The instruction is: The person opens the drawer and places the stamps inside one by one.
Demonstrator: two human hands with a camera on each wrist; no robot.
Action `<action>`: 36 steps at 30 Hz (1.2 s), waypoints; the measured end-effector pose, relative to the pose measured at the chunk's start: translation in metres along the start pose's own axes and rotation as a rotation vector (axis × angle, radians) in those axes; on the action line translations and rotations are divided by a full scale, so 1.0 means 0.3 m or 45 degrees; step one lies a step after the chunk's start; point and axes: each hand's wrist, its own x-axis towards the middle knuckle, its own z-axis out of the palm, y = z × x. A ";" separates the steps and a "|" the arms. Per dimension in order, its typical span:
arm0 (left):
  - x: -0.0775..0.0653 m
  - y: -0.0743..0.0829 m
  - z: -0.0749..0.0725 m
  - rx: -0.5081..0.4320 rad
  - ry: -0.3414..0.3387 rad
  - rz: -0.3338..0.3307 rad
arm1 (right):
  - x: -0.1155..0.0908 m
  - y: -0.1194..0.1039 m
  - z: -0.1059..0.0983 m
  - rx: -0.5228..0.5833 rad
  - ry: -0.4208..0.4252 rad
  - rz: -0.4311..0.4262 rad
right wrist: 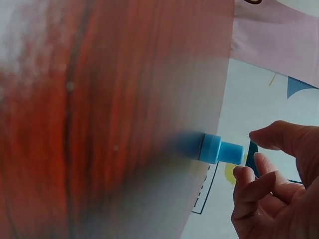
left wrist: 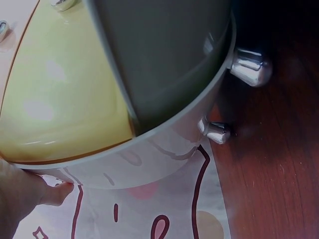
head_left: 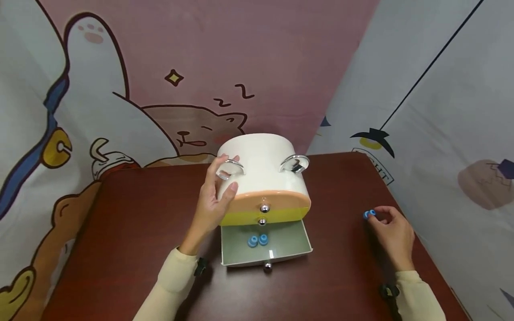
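Note:
A white drawer box with silver ear-shaped handles stands on the table. Its grey bottom drawer is pulled out; two small blue stepped plastic pieces stand inside. My left hand grips the box's left side, thumb on the front upper edge and fingers around the left ear handle. At the right, two more blue stepped pieces stand close together on the table. My right hand is beside them, thumb and forefinger apart. In the right wrist view, one blue piece shows, with a gap to the thumb.
The brown table carries the box near its middle. Behind and at the right hangs a printed cloth with cartoon animals. Orange and yellow drawers above the pulled-out one are closed, each with a silver knob.

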 end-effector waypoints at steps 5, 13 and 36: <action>-0.002 -0.002 -0.002 0.003 -0.013 0.001 | 0.004 0.009 0.001 -0.019 -0.058 0.037; -0.001 -0.003 -0.004 -0.002 -0.001 0.000 | 0.018 0.009 0.008 -0.024 -0.085 0.010; 0.001 0.001 -0.001 0.039 0.005 -0.009 | -0.027 -0.012 0.000 0.022 0.063 -0.090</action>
